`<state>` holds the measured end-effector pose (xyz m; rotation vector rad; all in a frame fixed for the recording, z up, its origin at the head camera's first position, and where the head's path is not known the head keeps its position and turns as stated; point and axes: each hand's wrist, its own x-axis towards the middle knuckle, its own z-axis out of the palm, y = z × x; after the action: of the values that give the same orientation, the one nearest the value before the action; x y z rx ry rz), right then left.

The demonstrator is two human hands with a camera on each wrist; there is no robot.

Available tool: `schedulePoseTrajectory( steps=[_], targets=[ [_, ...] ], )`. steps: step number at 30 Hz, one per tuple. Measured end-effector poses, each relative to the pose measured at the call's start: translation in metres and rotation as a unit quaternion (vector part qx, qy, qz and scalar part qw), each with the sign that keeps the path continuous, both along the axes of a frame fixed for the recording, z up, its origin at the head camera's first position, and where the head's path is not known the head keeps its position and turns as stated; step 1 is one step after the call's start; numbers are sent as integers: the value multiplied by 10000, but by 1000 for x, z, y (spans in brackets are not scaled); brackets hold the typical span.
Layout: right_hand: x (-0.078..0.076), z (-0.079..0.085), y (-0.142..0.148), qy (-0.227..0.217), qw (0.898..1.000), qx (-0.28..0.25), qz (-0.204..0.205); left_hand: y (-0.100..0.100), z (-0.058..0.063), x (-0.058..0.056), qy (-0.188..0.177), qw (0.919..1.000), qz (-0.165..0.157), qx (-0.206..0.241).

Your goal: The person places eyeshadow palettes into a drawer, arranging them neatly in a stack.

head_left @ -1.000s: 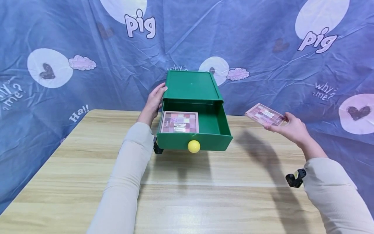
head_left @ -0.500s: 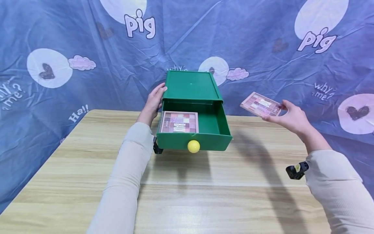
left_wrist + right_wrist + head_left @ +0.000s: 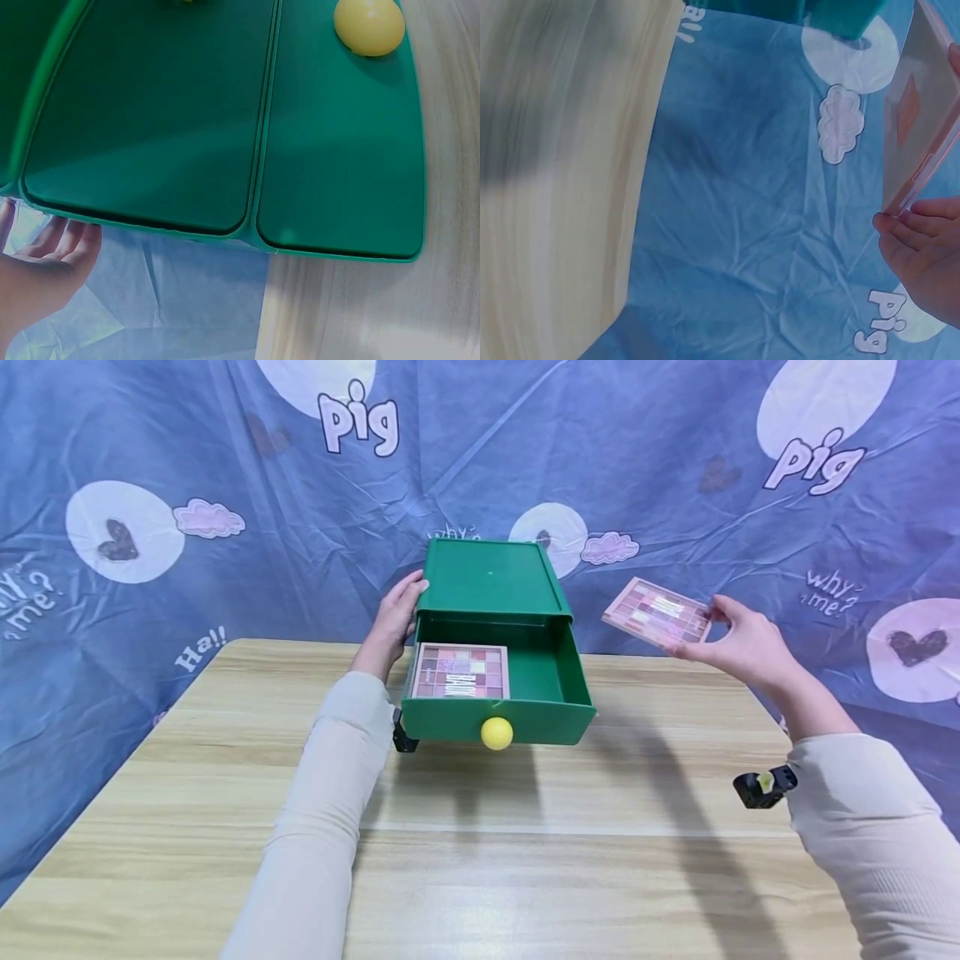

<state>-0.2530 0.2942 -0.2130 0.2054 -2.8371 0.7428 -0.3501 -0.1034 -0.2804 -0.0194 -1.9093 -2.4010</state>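
A green drawer cabinet (image 3: 491,575) with its top drawer (image 3: 551,677) pulled out stands on the table. Inside that drawer, on the left, lies an eyeshadow palette (image 3: 461,672). My left hand (image 3: 395,614) rests against the cabinet's upper left side; in the left wrist view its fingers (image 3: 67,240) touch the side edge. My right hand (image 3: 742,643) pinches a second eyeshadow palette (image 3: 658,612) by its right end, in the air right of the drawer. The right wrist view shows this palette's pale underside (image 3: 919,112), tilted, with fingers at its edge.
A yellow ball knob (image 3: 497,733) sticks out from the open drawer's front. Below it, the left wrist view shows lower drawer fronts (image 3: 337,157), one with a yellow knob (image 3: 369,26). A printed blue cloth (image 3: 300,552) hangs behind the wooden table (image 3: 585,885).
My right hand has lifted its palette and brought it leftward, closer to the drawer. The left hand, the cabinet and the palette in the drawer have stayed put.
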Motion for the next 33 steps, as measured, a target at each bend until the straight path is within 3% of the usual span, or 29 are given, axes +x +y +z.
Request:
schedulePoseTrajectory(
  steps=[18, 33],
  targets=[
    [2, 17, -34, 3, 9994, 17, 343, 0, 0, -1, -18, 10000, 7, -28],
    [3, 20, -75, 57, 9964, -174, 831, -1, -1, 0, -30, 10000, -36, 29]
  ],
)
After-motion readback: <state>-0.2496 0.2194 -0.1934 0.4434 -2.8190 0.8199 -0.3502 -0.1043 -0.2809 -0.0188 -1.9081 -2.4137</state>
